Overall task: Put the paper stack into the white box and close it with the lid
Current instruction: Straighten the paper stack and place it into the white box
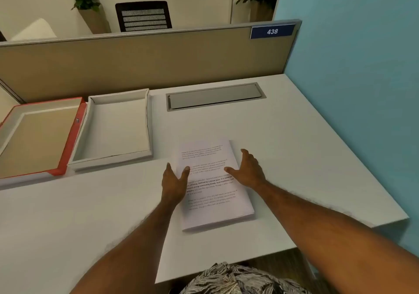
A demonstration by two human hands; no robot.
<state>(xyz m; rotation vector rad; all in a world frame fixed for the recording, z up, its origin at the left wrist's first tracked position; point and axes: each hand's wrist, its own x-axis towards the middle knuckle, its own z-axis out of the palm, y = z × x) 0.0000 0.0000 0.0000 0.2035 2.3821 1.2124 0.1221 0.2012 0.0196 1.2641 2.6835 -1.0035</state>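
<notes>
A stack of printed white paper (210,200) lies flat on the white desk, a little right of centre. My left hand (173,185) is at the stack's left edge with fingers spread, the thumb over the page. My right hand (248,169) is at the right edge, also spread, thumb pointing inward over the sheet. Neither hand has closed on the paper. The white box (89,153) stands open and empty to the left of the stack. Its lid (70,144), red outside and pale inside, lies upside down further left, touching the box.
A grey cable hatch (215,96) is set into the desk (306,169) behind the stack. A beige partition (136,62) runs along the back, and a blue wall (362,89) closes the right side. The desk's front edge is near my body.
</notes>
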